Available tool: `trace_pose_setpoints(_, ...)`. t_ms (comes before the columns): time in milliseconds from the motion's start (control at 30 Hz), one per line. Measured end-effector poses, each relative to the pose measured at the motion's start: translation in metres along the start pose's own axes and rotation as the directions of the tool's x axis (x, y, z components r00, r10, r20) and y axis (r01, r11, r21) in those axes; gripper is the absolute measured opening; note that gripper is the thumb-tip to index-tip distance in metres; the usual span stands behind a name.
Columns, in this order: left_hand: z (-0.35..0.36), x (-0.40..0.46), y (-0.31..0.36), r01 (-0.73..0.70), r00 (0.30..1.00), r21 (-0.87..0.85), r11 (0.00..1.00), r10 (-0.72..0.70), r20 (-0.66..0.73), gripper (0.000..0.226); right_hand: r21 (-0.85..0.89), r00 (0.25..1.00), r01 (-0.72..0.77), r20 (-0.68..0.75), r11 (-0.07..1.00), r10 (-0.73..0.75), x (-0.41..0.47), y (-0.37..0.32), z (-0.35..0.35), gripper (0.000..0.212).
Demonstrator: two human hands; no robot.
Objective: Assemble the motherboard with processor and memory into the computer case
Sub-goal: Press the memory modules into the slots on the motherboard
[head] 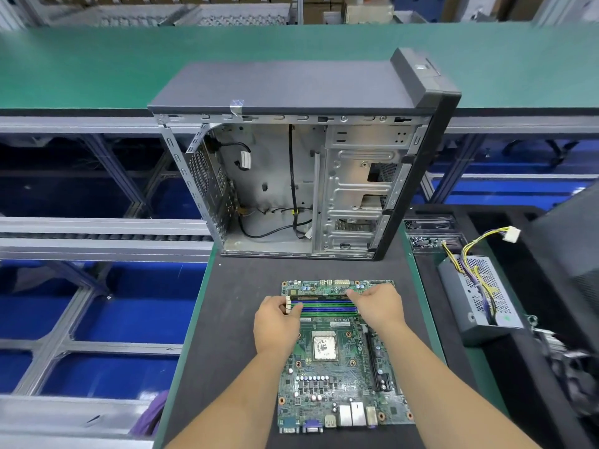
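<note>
Head view: the green rectangular motherboard point(340, 367) lies flat on the dark mat point(227, 319), before the open grey metal computer case point(291, 183). The left hand point(277, 320) and right hand point(377, 306), fingers curled, press the memory stick's point(324, 299) two ends (silver processor point(324, 345) seated mid-board).

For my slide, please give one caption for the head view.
Both hands at the motherboard's memory slots, open case behind.

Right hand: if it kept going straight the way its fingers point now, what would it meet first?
The right hand points up and left along the memory slots on the motherboard. Going on, it would probably meet the left hand at the slots' other end first, though depth is unclear.
</note>
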State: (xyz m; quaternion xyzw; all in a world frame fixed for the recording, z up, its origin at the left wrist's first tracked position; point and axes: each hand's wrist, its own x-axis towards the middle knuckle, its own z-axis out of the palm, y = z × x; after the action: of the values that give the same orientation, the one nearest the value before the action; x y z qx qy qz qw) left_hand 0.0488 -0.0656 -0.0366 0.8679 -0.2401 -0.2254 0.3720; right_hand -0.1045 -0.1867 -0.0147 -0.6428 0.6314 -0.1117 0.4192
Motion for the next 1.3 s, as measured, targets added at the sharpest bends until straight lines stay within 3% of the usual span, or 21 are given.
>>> trace_pose_setpoints(133, -0.002, 0.006, -0.001, 0.014, 1.0, -0.038, 0.999, -0.014, 0.02, 0.04, -0.032, 0.999, -0.026, -0.042, 0.999, 0.025, 0.005, 0.0, 0.004, 0.061)
trace_pose_setpoints(300, 0.002, 0.018, 0.009, 0.215, 0.976, -0.143, 0.966, -0.214, 0.023, 0.05, -0.059, 0.996, -0.083, 0.01, 0.995, 0.084, 0.011, -0.005, 0.001, 0.069)
trace_pose_setpoints(400, 0.001, 0.023, 0.009, 0.261, 0.965, -0.179, 0.949, -0.255, 0.054, 0.054, -0.123, 0.994, -0.108, 0.009, 0.987, 0.11, 0.014, -0.007, 0.001, 0.07)
trace_pose_setpoints(767, -0.009, 0.019, -0.011, -0.001, 0.991, -0.098, 0.995, 0.015, 0.135, 0.029, -0.138, 0.995, -0.093, 0.025, 0.986, 0.098, 0.011, -0.007, -0.003, 0.07)
trace_pose_setpoints(933, -0.006, 0.016, -0.014, 0.019, 0.994, -0.131, 0.991, -0.005, 0.105, 0.014, -0.131, 0.996, -0.08, 0.031, 0.988, 0.085, 0.011, -0.006, -0.003, 0.069)
trace_pose_setpoints(1167, -0.003, 0.015, -0.011, -0.002, 0.999, -0.081, 0.997, 0.005, 0.039, 0.021, -0.111, 0.996, -0.09, 0.02, 0.99, 0.093, 0.012, -0.006, -0.002, 0.067)
trace_pose_setpoints(1300, -0.004, 0.019, -0.015, -0.025, 0.996, -0.083, 0.996, 0.031, 0.08, 0.02, -0.096, 0.995, -0.092, 0.023, 0.991, 0.094, 0.012, -0.007, -0.002, 0.066)
